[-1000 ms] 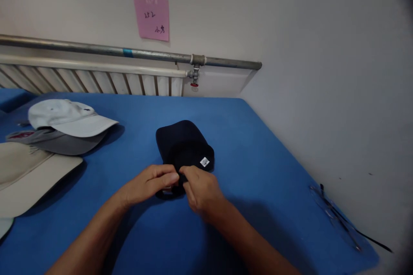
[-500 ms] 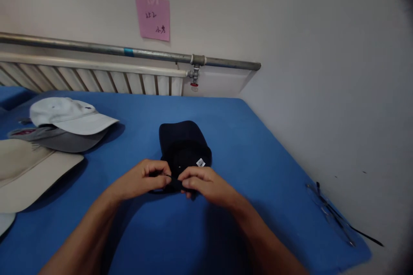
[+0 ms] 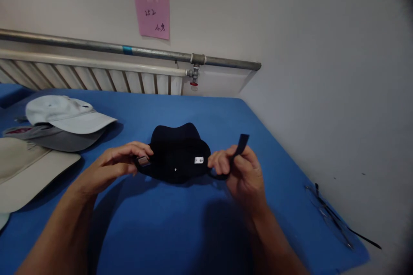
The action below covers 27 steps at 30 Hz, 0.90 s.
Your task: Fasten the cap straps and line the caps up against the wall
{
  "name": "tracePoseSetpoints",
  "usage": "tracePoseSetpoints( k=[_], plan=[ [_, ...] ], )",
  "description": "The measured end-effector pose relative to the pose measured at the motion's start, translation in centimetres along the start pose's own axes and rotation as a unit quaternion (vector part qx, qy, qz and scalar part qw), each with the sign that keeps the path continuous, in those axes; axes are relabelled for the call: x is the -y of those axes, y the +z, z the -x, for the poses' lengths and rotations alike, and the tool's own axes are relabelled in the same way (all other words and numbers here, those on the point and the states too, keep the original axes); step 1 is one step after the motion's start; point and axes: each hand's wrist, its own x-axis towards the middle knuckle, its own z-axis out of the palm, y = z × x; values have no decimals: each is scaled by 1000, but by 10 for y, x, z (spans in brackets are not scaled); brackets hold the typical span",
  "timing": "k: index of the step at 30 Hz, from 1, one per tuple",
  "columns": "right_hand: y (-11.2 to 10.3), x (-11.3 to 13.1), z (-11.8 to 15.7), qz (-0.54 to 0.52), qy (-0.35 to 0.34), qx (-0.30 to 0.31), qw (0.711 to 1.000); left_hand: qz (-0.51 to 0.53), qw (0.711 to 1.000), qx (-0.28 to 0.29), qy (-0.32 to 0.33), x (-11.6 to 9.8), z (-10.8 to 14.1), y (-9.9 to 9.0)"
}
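A black baseball cap (image 3: 177, 154) lies upturned on the blue-covered table, its dark inside and a small white label facing me. Its brim points toward the wall. My left hand (image 3: 119, 161) pinches the left end of the cap's back opening, where a small brownish patch shows near the fingers. On the other side, my right hand (image 3: 240, 167) grips the cap's strap (image 3: 242, 142), whose loose end sticks up above the fingers. The two ends of the back opening are spread apart.
On the left lie a white cap (image 3: 69, 114), a grey cap (image 3: 64, 139) and a beige cap (image 3: 29, 176). A pair of glasses (image 3: 332, 215) rests near the right edge. Behind the table (image 3: 174, 227) run a radiator (image 3: 106, 78) and a metal pipe (image 3: 90, 47) with a valve.
My hands have moved apart, the right one to the right with the strap. The cap's back opening has come undone and widened, and its brim now looks bent.
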Motion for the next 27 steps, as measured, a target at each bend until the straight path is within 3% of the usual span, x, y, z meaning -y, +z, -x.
tracePoseSetpoints(
  k=[2,5,9,12,15,18,21,23,25,27],
  plan=[
    [-1,0,0,-14,-38,-11,999,-18,1000,-1,-20,-1,2,-2],
    [2,7,3,77,-84,-7,993,-45,999,-6,-29,-2,3,-4],
    [8,19,6,113,-129,78,982,-65,997,-42,-26,-1,2,-5],
    [10,25,8,197,-169,162,952,-90,993,-63,-46,0,2,-4],
    [12,30,8,252,-178,191,932,-106,991,-59,-58,-2,3,-4],
    [17,34,4,208,-71,195,956,-90,993,-42,-66,-5,5,-2],
    [25,25,-4,167,125,191,959,-52,996,-27,-69,-7,4,5],
    [29,10,-7,120,236,145,953,-27,997,-1,-72,-7,1,11],
    [31,-8,-6,56,296,82,950,-18,996,26,-78,-7,-2,18],
    [32,-23,1,48,343,63,936,-18,995,39,-85,-5,-5,24]
  ],
)
